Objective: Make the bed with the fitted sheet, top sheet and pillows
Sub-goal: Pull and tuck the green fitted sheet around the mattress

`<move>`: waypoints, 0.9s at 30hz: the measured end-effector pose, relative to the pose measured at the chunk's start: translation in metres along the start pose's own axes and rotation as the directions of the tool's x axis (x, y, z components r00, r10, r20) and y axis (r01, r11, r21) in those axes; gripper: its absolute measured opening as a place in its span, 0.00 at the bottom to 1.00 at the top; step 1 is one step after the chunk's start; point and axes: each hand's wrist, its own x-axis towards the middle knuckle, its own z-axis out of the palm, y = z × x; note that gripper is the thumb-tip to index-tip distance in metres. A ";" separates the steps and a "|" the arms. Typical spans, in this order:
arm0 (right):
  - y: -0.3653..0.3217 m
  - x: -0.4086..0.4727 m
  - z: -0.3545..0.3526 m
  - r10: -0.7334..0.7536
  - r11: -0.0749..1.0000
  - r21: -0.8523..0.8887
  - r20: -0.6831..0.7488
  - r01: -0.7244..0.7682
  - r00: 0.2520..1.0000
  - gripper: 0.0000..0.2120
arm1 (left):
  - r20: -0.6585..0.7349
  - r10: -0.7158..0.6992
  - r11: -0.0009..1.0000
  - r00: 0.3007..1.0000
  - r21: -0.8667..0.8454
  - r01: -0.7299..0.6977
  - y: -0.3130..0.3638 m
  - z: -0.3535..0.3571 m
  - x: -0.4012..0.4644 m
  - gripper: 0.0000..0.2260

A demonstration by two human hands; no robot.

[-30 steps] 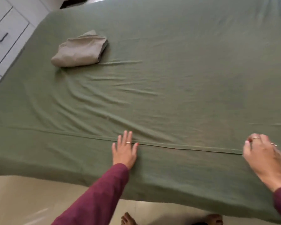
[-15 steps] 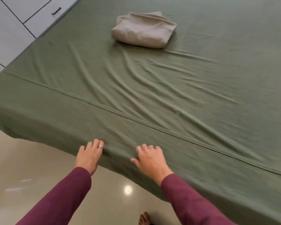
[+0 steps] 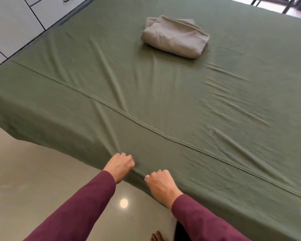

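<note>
The green sheet [image 3: 163, 94] lies spread over the whole bed, its near border hanging over the edge toward the floor, a stitched seam [image 3: 146, 126] running along it just inside that edge. Long wrinkles fan from the near edge up toward the middle of the bed. At that edge both hands have a grip on the cloth: the left hand [image 3: 120, 163], knuckles up and fingers curled under, clenches a bunch of sheet where the wrinkles gather, and the right hand [image 3: 159, 181], just beside it, is closed on the border in the same way, rings showing on its fingers. Both arms reach forward and down in maroon sleeves [image 3: 80, 206], wrists close together, apart but near. A folded beige cloth [image 3: 175, 38] sits on the sheet well away from the hands, toward the far side of the bed. To the left of the bed stand white drawer fronts [image 3: 12, 23], close against its far corner. Below the hanging border the glossy floor [image 3: 33, 171] stretches out to the left, a light reflected in it, and a bare foot [image 3: 156, 236] shows at the bottom between the arms.
</note>
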 end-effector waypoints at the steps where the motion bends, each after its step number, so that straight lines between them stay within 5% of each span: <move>1: -0.003 0.001 0.001 -0.018 1.000 -0.020 0.020 0.019 1.000 0.12 | 0.041 -0.006 1.000 0.999 -0.010 0.006 -0.001 -0.001 0.000 0.08; 3: -0.008 0.006 -0.001 -0.054 0.996 -0.069 0.065 0.059 0.996 0.12 | 0.001 -0.057 0.997 0.998 -0.060 0.057 -0.009 -0.004 0.000 0.06; 5: -0.014 0.016 -0.011 -0.071 0.996 -0.044 0.043 0.073 0.997 0.10 | 0.119 -0.191 0.960 0.974 -0.183 0.210 -0.022 0.000 0.000 0.05; 8: -0.020 0.045 -0.034 -0.091 0.996 -0.023 -0.065 0.089 0.994 0.05 | 0.216 -0.478 0.738 0.852 -0.426 0.522 -0.042 0.009 -0.010 0.14; 12: -0.037 0.116 -0.065 -0.037 0.999 -0.006 -0.198 0.037 0.980 0.15 | 0.301 -0.826 0.203 0.476 -0.629 0.751 -0.100 0.042 -0.032 0.22; 14: -0.049 0.144 -0.074 -0.012 0.999 0.033 -0.225 0.020 0.974 0.18 | 0.450 -0.856 -0.147 0.257 -0.686 0.713 -0.135 0.061 -0.039 0.24; 17: -0.062 0.176 -0.079 0.042 0.998 0.065 -0.234 -0.028 0.971 0.21 | 0.621 -0.774 -0.483 0.122 -0.705 0.519 -0.172 0.081 -0.034 0.25; 19: -0.064 0.187 -0.085 0.049 0.999 0.000 -0.193 -0.050 0.980 0.18 | 0.658 -0.746 -0.527 0.107 -0.680 0.510 -0.187 0.093 -0.027 0.24; 22: -0.066 0.200 -0.084 -0.101 0.994 0.014 -0.152 0.104 0.983 0.09 | 0.612 -0.773 -0.407 0.164 -0.678 0.613 -0.202 0.107 -0.023 0.23; 27: -0.072 0.203 -0.099 -0.248 0.966 0.069 0.001 0.247 0.969 0.11 | 0.520 -0.825 -0.275 0.221 -0.711 0.647 -0.200 0.103 -0.044 0.21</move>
